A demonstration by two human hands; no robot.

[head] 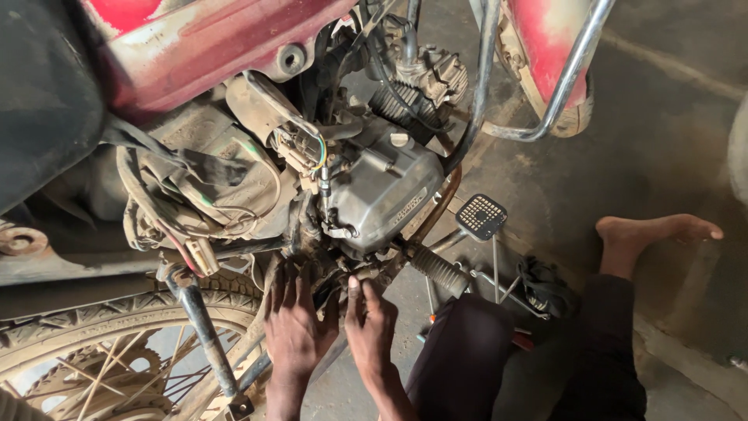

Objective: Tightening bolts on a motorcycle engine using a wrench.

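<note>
Here, our two hands work at the underside of the motorcycle engine [382, 191], a grey, dust-caked metal casing sitting at centre frame, under the red fuel tank [179, 47]. Our left hand [296, 327] lies flat against the dark parts at the engine's 7 o'clock, fingers spread and extended, gripping nothing that we can see. Our right hand [372, 323] reaches up at the engine's 6 o'clock, fingertips pressed on a small fitting at the casing's lower edge; whether it pinches anything we cannot tell.

Handling judgement: the engine is heavy, rigid and fixed in the frame, so it will not shift under hand pressure. Its surfaces look oily and gritty, likely slippery; the small fittings below it offer the better purchase, taken between fingertips.

Edges and room: a wiring bundle [195, 203] with connectors hangs at 9 o'clock, soft and easy to snag. The ribbed kick lever [436, 269] and the square foot pedal [481, 216] project at 4 o'clock, hemming our right wrist. The spoked wheel [101, 351] closes off 8 o'clock. Open concrete floor [662, 140] lies toward 3 o'clock, beyond our bare foot [654, 232].
</note>
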